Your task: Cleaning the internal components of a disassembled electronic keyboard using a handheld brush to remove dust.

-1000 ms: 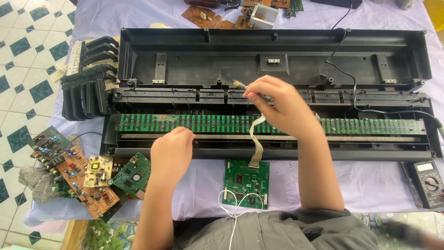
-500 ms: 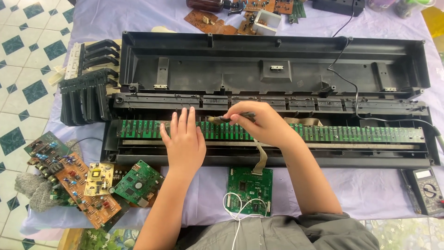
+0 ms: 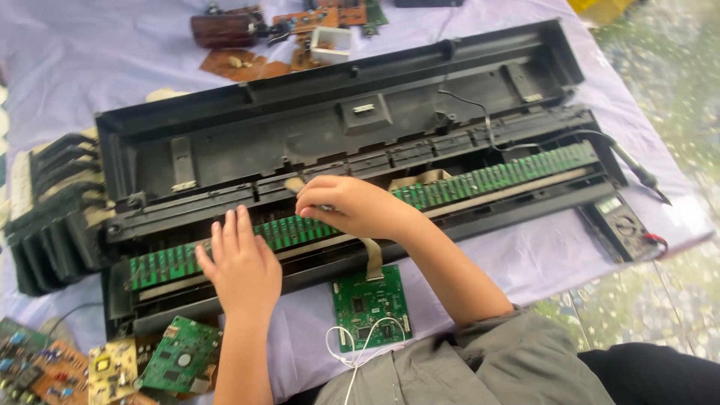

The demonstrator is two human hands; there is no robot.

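1. Since the earlier frame the view has tilted; the left hand point(image 3: 241, 264) still lies flat, fingers spread, on the long green key-contact board point(image 3: 420, 196).
2. The right hand point(image 3: 346, 205) pinches a small brush point(image 3: 294, 184) over that board.
3. One square green circuit board point(image 3: 370, 306) lies on the lilac cloth point(image 3: 540, 259) below the black keyboard casing point(image 3: 315, 135).

An opened black plastic keyboard case point(image 3: 337, 142) lies on a counter point(image 3: 97, 60) covered with a pale lilac cloth. Along the case's near side runs a long green key-contact circuit board point(image 3: 487, 180). The left hand point(image 3: 240, 266) lies flat on that board, fingers spread. The right hand point(image 3: 352, 204), just beside it, pinches a small brush-like tool over the board. A small square green circuit board point(image 3: 370, 306) sits in front of the case, joined by a flat ribbon cable point(image 3: 372, 259).
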